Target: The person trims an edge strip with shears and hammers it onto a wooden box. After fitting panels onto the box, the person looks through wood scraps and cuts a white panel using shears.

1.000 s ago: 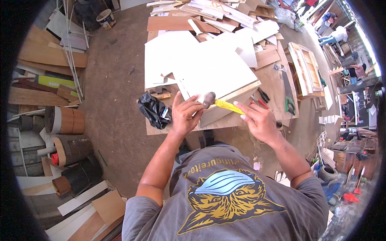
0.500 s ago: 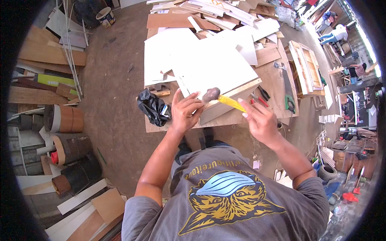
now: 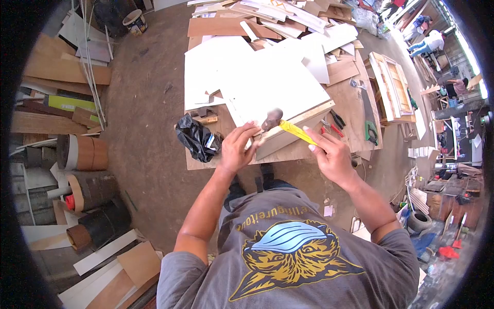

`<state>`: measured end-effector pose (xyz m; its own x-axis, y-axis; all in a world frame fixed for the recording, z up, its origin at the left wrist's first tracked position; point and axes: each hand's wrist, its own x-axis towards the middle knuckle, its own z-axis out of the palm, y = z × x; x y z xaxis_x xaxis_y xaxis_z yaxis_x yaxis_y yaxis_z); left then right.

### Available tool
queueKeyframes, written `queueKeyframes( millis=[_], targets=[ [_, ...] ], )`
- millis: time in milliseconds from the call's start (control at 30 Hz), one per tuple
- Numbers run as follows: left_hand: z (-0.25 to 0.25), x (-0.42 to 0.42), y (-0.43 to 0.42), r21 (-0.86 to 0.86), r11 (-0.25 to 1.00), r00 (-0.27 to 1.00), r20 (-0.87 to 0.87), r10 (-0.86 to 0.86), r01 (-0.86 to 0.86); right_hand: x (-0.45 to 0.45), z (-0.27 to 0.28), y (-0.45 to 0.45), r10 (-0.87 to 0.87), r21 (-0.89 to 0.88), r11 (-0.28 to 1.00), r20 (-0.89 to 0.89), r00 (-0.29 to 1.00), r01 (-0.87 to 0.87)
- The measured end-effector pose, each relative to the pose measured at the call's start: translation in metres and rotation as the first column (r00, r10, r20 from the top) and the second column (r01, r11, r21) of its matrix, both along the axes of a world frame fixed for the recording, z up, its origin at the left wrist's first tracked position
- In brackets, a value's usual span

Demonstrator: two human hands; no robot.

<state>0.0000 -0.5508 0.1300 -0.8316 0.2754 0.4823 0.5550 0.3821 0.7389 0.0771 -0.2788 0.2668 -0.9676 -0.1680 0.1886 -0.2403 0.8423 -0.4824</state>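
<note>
My right hand (image 3: 333,157) is wrapped round the yellow handle of a hammer (image 3: 299,133). Its dark, blurred head is over the near left corner of a white-topped wooden box (image 3: 293,133). My left hand (image 3: 237,148) is at that same corner, just left of the hammer head. Its thumb and fingers come together against the box edge, and anything pinched between them is too small to make out. A crumpled black plastic bag (image 3: 194,138) lies left of my left hand.
The box rests on a plywood worktable (image 3: 350,110) piled with board offcuts (image 3: 234,28) at the back. Red-handled pliers (image 3: 336,123) and a green-handled saw (image 3: 370,133) lie on the right. Rolls of sheet material (image 3: 85,152) stand at left. Other people (image 3: 428,44) are far right.
The fingers of my left hand, raised and spread before, have lowered and drawn together at the box corner. The hammer head has shifted slightly, with the right hand still gripping its handle.
</note>
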Motion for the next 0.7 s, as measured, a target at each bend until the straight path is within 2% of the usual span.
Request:
queueKeyframes(
  millis=[100,200,300,500,700],
  targets=[
    [0.000,0.000,-0.001,0.040,0.997,0.995,-0.079,-0.058,0.061,0.001,-0.004,0.001,-0.017,-0.098,0.995,-0.027,0.999,0.015],
    [-0.020,-0.005,-0.003,0.131,0.981,0.977,-0.176,-0.117,0.141,0.000,-0.003,0.002,-0.011,-0.097,0.995,-0.019,1.000,0.009],
    [-0.035,-0.007,-0.006,0.048,0.983,0.948,-0.277,-0.156,0.176,0.001,-0.005,0.002,0.005,-0.090,0.996,-0.017,1.000,-0.006],
    [-0.056,-0.014,-0.006,0.080,0.973,0.924,-0.337,-0.179,0.218,0.004,0.000,-0.007,-0.024,-0.066,0.997,0.045,0.999,0.027],
    [-0.059,-0.018,-0.003,0.122,0.970,0.914,-0.377,-0.149,0.209,0.005,0.001,-0.019,-0.037,0.015,0.999,0.025,0.999,0.036]
  ],
)
